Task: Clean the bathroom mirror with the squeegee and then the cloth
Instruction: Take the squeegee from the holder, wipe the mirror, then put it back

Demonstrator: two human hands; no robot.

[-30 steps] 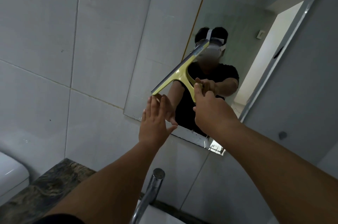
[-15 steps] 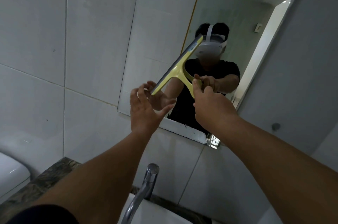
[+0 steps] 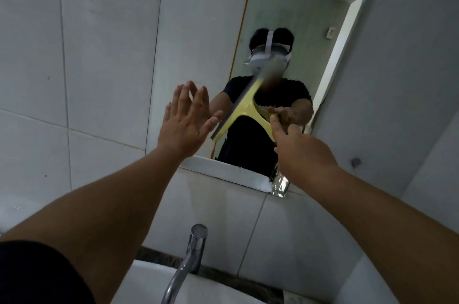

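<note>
A frameless wall mirror (image 3: 293, 13) hangs on the tiled wall above the basin. My right hand (image 3: 301, 152) grips the handle of a yellow squeegee (image 3: 244, 114), whose grey blade lies slanted against the glass, its upper end toward the mirror's middle and its lower end at the lower left. My left hand (image 3: 185, 122) is raised with fingers spread, palm toward the mirror's left part, just left of the blade's lower end. No cloth is in view.
A chrome tap (image 3: 191, 256) rises over the white basin (image 3: 211, 288) below. Grey tiles (image 3: 82, 67) cover the wall left of the mirror. A small wall fitting (image 3: 355, 161) sits on the right wall. The mirror's lower right corner (image 3: 279, 185) looks chipped.
The squeegee has slid rightward and lower across the glass, its blade now steeper. My left hand has risen and opened flatter beside the blade. The view has tilted down toward the basin.
</note>
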